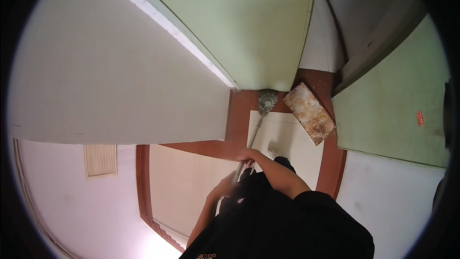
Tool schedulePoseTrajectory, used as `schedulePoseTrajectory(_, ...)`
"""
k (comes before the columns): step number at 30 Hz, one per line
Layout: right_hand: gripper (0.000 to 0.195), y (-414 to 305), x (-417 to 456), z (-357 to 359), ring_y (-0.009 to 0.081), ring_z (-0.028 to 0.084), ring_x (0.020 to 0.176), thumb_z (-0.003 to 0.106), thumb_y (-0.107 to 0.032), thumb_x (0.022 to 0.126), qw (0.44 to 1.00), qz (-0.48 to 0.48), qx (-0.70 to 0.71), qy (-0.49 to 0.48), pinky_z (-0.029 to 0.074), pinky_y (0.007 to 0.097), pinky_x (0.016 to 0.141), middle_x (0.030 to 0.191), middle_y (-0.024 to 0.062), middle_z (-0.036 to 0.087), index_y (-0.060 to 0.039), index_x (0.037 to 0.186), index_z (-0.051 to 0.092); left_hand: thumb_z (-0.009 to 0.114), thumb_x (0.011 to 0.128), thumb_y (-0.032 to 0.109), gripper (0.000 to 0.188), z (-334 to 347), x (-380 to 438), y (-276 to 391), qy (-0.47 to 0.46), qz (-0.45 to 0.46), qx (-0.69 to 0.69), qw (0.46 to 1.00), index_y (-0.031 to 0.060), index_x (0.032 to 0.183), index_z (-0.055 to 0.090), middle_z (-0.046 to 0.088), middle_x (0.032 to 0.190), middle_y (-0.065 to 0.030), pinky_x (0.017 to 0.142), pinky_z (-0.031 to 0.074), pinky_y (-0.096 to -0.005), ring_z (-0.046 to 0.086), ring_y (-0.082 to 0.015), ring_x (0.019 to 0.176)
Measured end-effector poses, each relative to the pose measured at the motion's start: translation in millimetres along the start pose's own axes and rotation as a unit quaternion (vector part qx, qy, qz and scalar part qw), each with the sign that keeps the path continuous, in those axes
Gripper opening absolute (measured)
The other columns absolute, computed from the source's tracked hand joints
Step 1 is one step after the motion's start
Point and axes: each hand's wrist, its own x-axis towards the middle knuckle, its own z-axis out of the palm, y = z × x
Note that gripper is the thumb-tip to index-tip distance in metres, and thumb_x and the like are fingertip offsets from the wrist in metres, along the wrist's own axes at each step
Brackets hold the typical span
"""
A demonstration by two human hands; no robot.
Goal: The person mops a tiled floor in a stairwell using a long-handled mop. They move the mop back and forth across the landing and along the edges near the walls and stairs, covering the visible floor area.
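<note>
Both of my hands are wrapped around the metal handle [255, 132] of a mop with a grey fringed head [267, 101]. My right hand [249, 155] grips higher up the handle, towards the head. Lower down, near my body, my left hand [225, 186] holds it and looks slightly blurred. The mop head lies against the foot of a light green door or panel [258, 36], over the red-brown floor border [239, 115]. Just right of the head is a rectangular mat or board [309, 113], mottled white and rusty brown, lying at a slant.
A grey wall [125, 72] juts in from the left. Another green door or panel [388, 115] with a red sticker [419, 118] stands at right. A passage floor [321, 39] runs beyond the mat. My shoe [274, 154] is on cream tiles [287, 135]. A vent [100, 160] sits at lower left.
</note>
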Motion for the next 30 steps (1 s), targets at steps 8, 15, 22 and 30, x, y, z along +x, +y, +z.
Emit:
schedulePoseTrajectory(8, 0.022, -26.5, -39.8, 15.2, 0.0182, 0.062, 0.055, 0.056, -0.019, 0.067, 0.993, 0.088, -0.049, 0.070, 0.049, 0.0288, 0.051, 0.058, 0.0113, 0.061, 0.0000, 0.064, 0.065, 0.046, 0.075, 0.000, 0.044, 9.9, -29.7, -2.5, 0.047, -0.051, -0.321, 0.945, 0.0029, 0.119, 0.043, 0.046, 0.068, -0.0019, 0.043, 0.035, -0.0240, 0.043, -0.0108, 0.050)
schedulePoseTrajectory(15, 0.024, -43.9, 44.9, 81.6, 0.0227, 0.058, 0.049, 0.054, -0.023, 0.070, 0.969, -0.145, -0.136, 0.146, 0.047, 0.0343, 0.053, 0.056, 0.0148, 0.058, -0.0009, 0.065, 0.062, 0.056, 0.076, 0.009, 0.049, 4.1, -30.5, -82.5, 0.185, -0.020, -0.298, 0.936, 0.0033, 0.123, 0.042, 0.053, 0.073, -0.0007, 0.055, 0.040, -0.0213, 0.047, -0.0077, 0.062)
schedulePoseTrajectory(22, 0.029, -59.4, 12.9, 63.5, 0.0232, 0.058, 0.049, 0.047, -0.026, 0.074, 0.996, -0.067, -0.003, 0.052, 0.047, 0.0355, 0.048, 0.055, 0.0123, 0.057, -0.0008, 0.070, 0.061, 0.057, 0.073, 0.011, 0.054, -15.3, -21.2, -63.3, 0.076, -0.013, -0.224, 0.971, 0.0018, 0.122, 0.037, 0.047, 0.075, -0.0019, 0.056, 0.040, -0.0239, 0.046, -0.0103, 0.065)
schedulePoseTrajectory(30, 0.031, -18.5, -52.0, 32.4, 0.0242, 0.060, 0.055, 0.044, -0.026, 0.073, 0.980, 0.034, 0.029, 0.192, 0.049, 0.0340, 0.053, 0.062, 0.0122, 0.060, -0.0018, 0.071, 0.063, 0.055, 0.073, 0.007, 0.050, -18.0, 29.7, -67.7, -0.131, -0.017, -0.189, 0.973, 0.0019, 0.119, 0.037, 0.044, 0.064, 0.0014, 0.045, 0.034, -0.0191, 0.041, -0.0063, 0.050)
